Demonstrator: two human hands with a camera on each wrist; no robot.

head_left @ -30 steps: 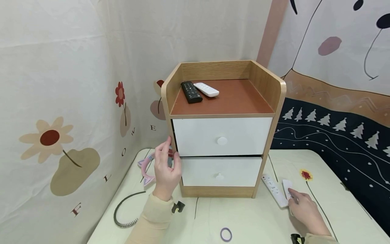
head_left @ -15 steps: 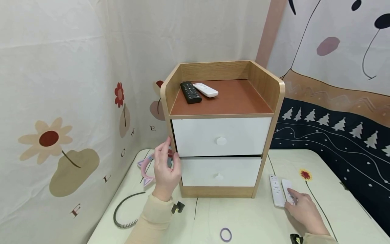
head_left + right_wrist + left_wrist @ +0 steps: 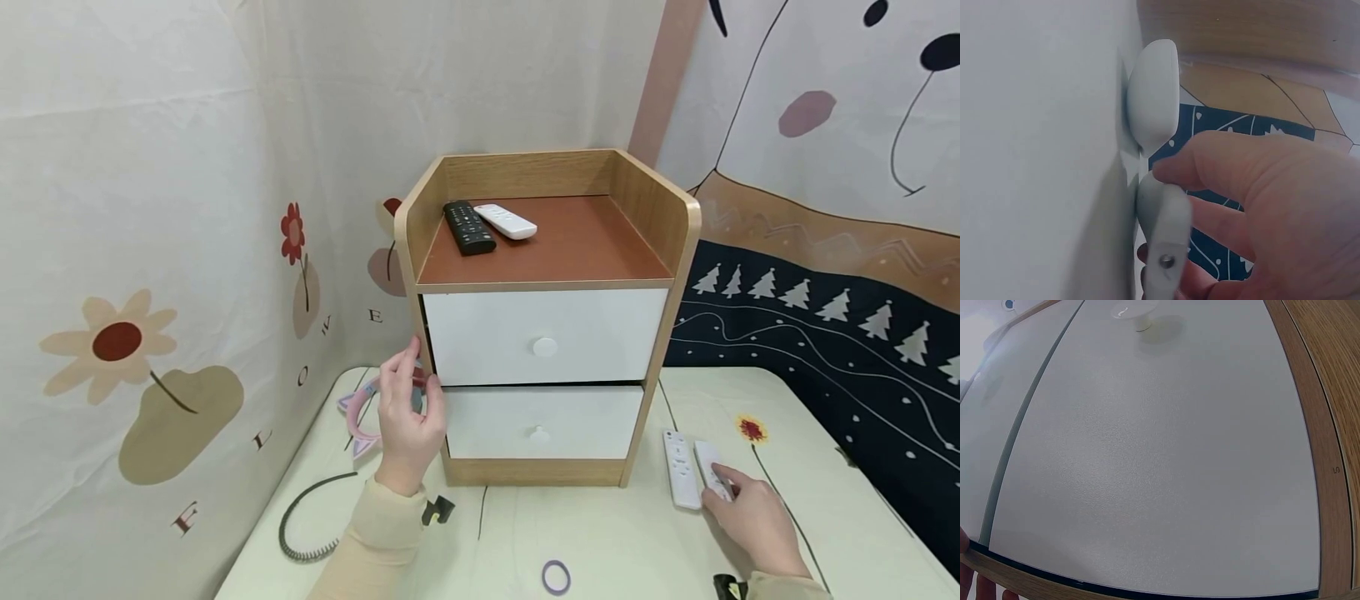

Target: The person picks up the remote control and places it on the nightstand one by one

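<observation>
A wooden cabinet (image 3: 536, 472) with two white drawers stands on the covered table. My left hand (image 3: 408, 417) rests at its left front edge, thumb at the front and fingers along the side. In the left wrist view, fingertips (image 3: 985, 589) show just outside that edge. At the cabinet's right, my right hand (image 3: 756, 525) pinches a small white remote control (image 3: 705, 457) close over the table. The right wrist view shows the pale near end (image 3: 1167, 240), with a round dark spot. A longer white remote control (image 3: 681, 469) lies beside it on the left.
On the cabinet's brown top lie a black remote control (image 3: 469, 228) and a white remote control (image 3: 506, 222). Left of the cabinet are a pink cat-ear headband (image 3: 363, 425) and a dark coiled band (image 3: 300, 552). A purple ring (image 3: 556, 577) lies near the front.
The longer white remote has swung from a slant to nearly straight alongside the small one. My right hand has shifted only slightly; my left hand stays at the cabinet edge.
</observation>
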